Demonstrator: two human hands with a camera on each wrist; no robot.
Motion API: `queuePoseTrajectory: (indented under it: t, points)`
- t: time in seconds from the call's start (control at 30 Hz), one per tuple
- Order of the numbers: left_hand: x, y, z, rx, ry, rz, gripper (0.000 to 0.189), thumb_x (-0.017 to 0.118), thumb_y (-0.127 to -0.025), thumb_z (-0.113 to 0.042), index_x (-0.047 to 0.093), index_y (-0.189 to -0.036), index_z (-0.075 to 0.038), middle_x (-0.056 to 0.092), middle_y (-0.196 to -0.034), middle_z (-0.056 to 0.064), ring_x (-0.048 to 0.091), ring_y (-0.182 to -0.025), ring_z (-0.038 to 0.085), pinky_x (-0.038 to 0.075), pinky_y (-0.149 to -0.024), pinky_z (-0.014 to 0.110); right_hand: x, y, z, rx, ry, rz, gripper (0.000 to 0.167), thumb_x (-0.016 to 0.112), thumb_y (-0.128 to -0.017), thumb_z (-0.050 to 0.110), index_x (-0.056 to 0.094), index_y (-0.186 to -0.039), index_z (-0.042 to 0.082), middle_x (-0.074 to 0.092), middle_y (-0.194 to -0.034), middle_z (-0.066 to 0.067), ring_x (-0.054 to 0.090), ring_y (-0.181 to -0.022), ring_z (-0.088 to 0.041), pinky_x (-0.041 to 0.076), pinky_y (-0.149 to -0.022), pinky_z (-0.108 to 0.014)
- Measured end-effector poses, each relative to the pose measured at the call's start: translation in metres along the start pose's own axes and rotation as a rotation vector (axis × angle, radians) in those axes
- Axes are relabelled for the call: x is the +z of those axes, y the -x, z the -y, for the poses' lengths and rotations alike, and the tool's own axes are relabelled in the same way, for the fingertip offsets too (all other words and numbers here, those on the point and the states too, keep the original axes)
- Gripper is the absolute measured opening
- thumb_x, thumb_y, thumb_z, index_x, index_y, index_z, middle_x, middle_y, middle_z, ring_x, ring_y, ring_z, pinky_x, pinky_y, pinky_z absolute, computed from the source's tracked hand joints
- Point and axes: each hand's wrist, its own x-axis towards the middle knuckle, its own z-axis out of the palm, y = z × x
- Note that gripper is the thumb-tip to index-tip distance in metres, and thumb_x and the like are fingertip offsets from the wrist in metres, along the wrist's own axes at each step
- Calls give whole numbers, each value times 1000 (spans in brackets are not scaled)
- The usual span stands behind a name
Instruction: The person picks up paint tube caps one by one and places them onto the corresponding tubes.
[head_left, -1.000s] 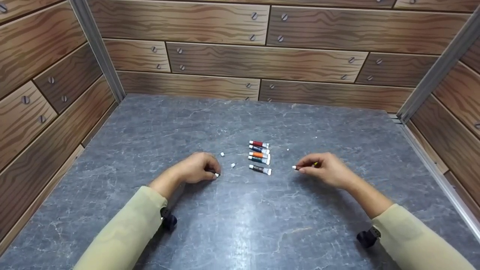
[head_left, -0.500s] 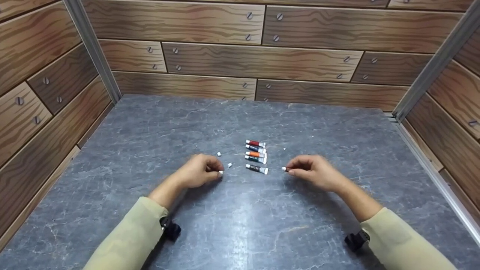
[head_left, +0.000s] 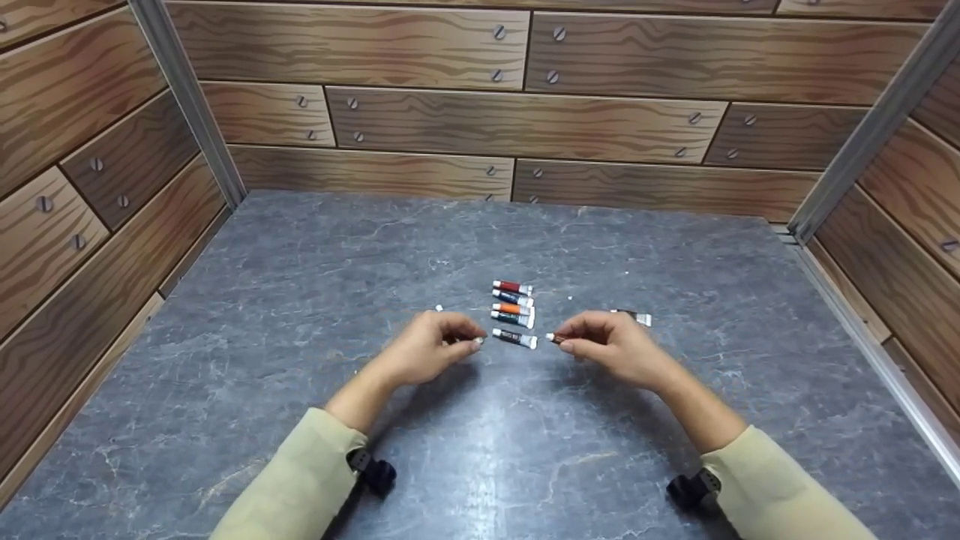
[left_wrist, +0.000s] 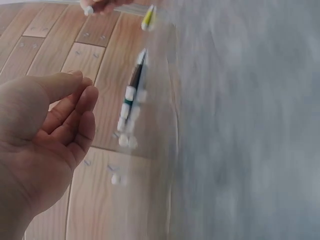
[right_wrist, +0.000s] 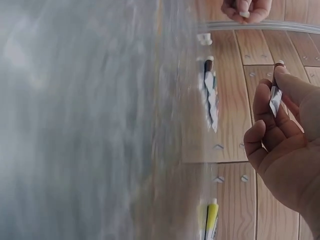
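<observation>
My left hand [head_left: 431, 346] pinches a small white cap [right_wrist: 244, 14] between thumb and fingertips, just left of a row of small paint tubes. Between the thumb and fingers of my right hand [head_left: 611, 346] is a brown paint tube [right_wrist: 276, 95], its white tip [head_left: 551, 337] facing left. The row between the hands has a red tube [head_left: 513, 287], a blue tube [head_left: 513, 298], an orange tube [head_left: 513, 308] and a green tube [head_left: 511, 319]. Nearest me lies a dark tube [head_left: 514, 338], apart from the others.
Behind my right hand lies a tube [head_left: 639, 318], partly hidden; the right wrist view shows a yellow tube [right_wrist: 212, 220]. A loose white cap [head_left: 439, 308] lies beyond my left hand. Wood-patterned walls [head_left: 420, 120] enclose the grey marbled table [head_left: 360, 240].
My left hand has moved right with the cap, and my right hand has moved left with the brown tube. A tube behind the right hand has come into view.
</observation>
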Motion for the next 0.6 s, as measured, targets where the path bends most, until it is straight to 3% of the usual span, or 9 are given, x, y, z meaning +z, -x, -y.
queuePoseTrajectory:
  t: [0.23, 0.37, 0.6]
  points:
    - [16, -6, -9, -51, 166, -67, 11, 78, -95, -6, 76, -105, -1, 77, -96, 2, 69, -87, 13, 58, -81, 32, 9, -2, 4, 3, -68, -3, 19, 75, -99, 9, 76, -116, -1, 73, -101, -23, 65, -72, -18, 57, -63, -29]
    - [22, -8, -13, -60, 201, -107, 11, 80, -94, -8, 76, -103, -3, 73, -91, -2, 64, -83, 12, 53, -76, 31, 13, -2, 5, -9, -107, -33, 18, 76, -99, 9, 76, -115, 0, 75, -100, -18, 63, -67, -16, 55, -59, -29]
    - [33, -7, -13, -48, 368, -134, 11, 77, -96, -5, 74, -103, 2, 71, -86, -2, 60, -75, 10, 49, -67, 23, 22, -4, 6, -52, -218, -76, 18, 77, -96, 3, 73, -112, -6, 75, -103, -18, 64, -69, -12, 58, -62, -30]
